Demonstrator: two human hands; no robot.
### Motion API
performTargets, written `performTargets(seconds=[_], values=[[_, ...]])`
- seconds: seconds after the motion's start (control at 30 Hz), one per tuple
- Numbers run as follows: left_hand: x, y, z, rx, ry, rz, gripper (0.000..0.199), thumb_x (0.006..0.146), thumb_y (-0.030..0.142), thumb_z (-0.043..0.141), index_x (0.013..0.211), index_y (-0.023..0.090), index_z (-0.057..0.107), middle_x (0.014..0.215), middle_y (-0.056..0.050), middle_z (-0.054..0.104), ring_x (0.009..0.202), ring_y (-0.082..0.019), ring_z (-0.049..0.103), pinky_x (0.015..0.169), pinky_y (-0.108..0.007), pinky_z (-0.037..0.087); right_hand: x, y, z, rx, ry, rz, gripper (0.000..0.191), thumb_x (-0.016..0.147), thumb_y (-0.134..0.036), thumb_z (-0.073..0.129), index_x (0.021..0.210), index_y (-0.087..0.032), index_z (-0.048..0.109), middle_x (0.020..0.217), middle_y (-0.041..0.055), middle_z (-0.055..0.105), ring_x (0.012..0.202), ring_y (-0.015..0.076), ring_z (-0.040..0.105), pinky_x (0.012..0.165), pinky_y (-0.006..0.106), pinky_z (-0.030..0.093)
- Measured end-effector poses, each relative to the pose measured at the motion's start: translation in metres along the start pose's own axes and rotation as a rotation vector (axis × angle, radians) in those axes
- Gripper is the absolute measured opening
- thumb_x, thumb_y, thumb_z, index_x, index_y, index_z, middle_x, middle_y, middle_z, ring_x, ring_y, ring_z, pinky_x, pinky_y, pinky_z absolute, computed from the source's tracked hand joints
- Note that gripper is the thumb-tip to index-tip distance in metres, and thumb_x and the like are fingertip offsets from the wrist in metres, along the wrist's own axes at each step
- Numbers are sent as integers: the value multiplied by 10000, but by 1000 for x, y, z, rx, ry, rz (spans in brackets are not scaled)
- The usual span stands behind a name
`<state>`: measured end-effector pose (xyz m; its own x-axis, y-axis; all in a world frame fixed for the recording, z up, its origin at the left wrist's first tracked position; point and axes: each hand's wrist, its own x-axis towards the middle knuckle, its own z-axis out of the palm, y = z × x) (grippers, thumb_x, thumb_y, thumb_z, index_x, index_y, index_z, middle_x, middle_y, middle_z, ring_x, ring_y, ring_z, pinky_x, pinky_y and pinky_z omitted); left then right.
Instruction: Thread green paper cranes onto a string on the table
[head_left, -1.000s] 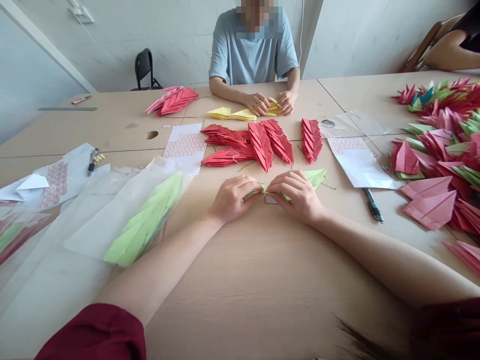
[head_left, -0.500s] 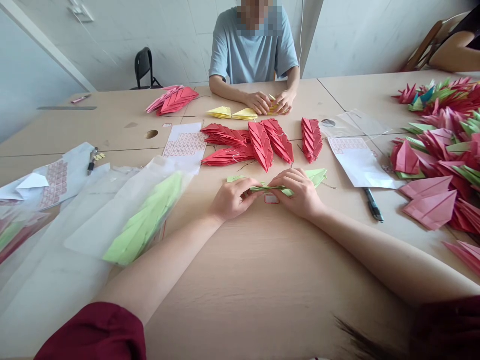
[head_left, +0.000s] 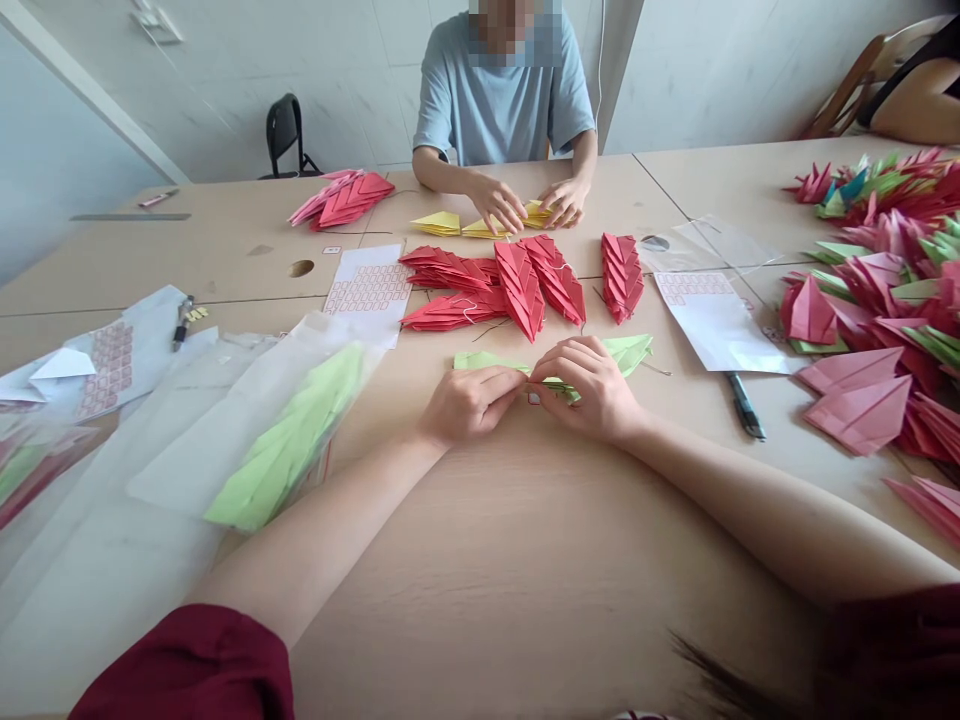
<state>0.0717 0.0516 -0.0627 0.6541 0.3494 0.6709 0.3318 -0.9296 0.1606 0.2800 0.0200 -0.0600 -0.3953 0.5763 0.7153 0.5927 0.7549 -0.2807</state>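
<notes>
Green folded paper (head_left: 568, 391) at 12 o'clock over tabletop (head_left: 480, 570), right hand (head_left: 592, 388) pinching it. Left hand (head_left: 469, 402) pinched narrow at its 9 o'clock, contents hidden; light, even pressure should spare creases.

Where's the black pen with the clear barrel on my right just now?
In the head view, the pen lies right of your right hand, its top end at the lower edge of the white sheet.
</notes>
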Motion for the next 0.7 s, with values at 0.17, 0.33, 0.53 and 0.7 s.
performTargets(seconds=[0.17, 0.33, 0.53, 0.7], values=[[4, 2, -3, -8, 24, -126, 126, 918, 192, 559, 974, 178, 671, 868, -24, 732, 746, -124, 673, 664, -220, 476, 2, 4, -3, 35, 14, 50, 73, 831, -141, 585, 867, -202, 567, 813, 12, 656, 800, 166, 607, 841, 352, 436], [3, -1, -5, -38, 67, -193, 96, 905, 202, 578, 942, 181, 664, 841, -4, 726, 666, -100, 641, 615, -207, 466, -2, 11, -5, 33, 5, 105, 42, 853, -169, 568, 870, -207, 561, 823, 19, 649, 783, 169, 609, 795, 343, 443], [1, -5, -3, 38, 117, -251, 157, 885, 163, 563, 1020, 192, 638, 992, -23, 726, 849, -134, 679, 708, -227, 530, -8, 13, 1, 101, -138, 216, 600, 788, -276, 688, 1317, -239, 406, 1203, 63, 634, 1088, 245, 603, 981, 429, 437], [3, -8, -3, 26, 173, -231, 259, 844, 41, 496, 1024, 184, 614, 1044, -42, 700, 1021, -159, 645, 773, -243, 551, -10, 12, 5, 195, -163, 356, 710, 801, -168, 623, 1414, -296, 287, 1362, 63, 522, 959, 196, 640, 881, 383, 520]])
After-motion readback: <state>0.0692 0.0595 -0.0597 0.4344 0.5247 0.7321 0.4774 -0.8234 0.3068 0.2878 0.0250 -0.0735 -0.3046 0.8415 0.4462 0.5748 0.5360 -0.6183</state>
